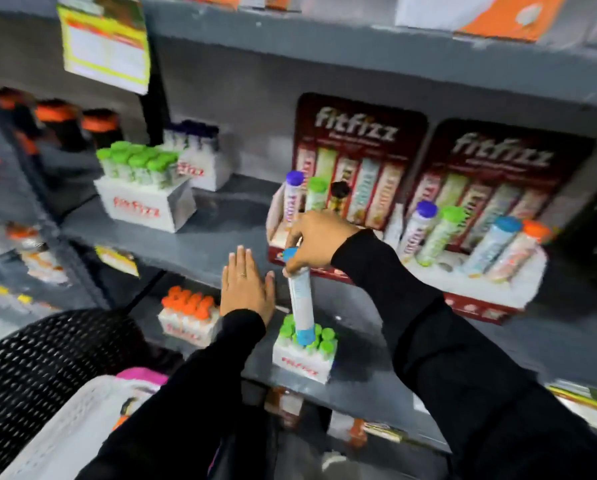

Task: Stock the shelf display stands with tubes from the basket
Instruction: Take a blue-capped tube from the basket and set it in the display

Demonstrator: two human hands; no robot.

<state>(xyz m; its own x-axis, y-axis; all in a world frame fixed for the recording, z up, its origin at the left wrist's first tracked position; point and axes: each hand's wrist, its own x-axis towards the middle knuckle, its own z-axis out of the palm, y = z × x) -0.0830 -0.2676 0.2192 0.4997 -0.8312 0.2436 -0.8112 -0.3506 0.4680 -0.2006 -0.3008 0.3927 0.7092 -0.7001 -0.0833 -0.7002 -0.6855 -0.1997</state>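
My right hand [316,242] grips a blue-capped white tube [300,299] by its upper end, just in front of the left red display stand [325,216], which holds a purple, a green and a black-capped tube. The tube hangs upright over the lower shelf. My left hand [247,287] lies flat with fingers apart against the grey shelf edge [193,252], holding nothing. A second red display stand [491,237] to the right holds several tubes. The white basket [68,434] sits at the bottom left with a pink-capped item inside.
A white box of green-capped tubes [305,351] stands on the lower shelf beneath the held tube, and a box of orange-capped tubes [189,315] is left of it. Two more white boxes [144,192] stand on the upper shelf at left. A black mesh chair back [40,368] is at lower left.
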